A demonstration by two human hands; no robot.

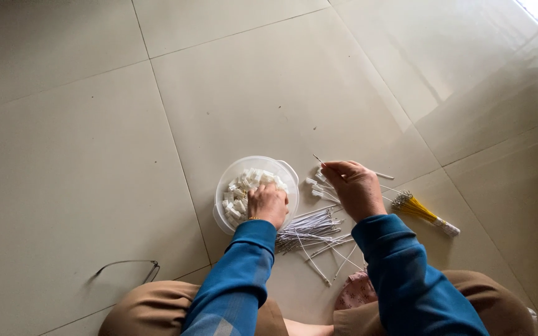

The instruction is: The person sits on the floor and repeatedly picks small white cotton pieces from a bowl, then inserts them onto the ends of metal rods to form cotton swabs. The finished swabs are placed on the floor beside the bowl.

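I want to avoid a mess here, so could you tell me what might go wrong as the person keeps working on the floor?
1. The left hand digs in the round translucent plastic tub of small white connectors; pressing on one side might tip it and scatter them.
2. The loose thin white wires lie beside the knees and could get knelt on or tangled.
3. The thin-framed eyeglasses on the beige tiled floor could be crushed by a shifting leg.

Connectors (250,183) are lying in the bowl (289,168); loose wires (311,231) are lying at its four o'clock, the wire bundle (423,212) at three, eyeglasses (129,269) at seven.
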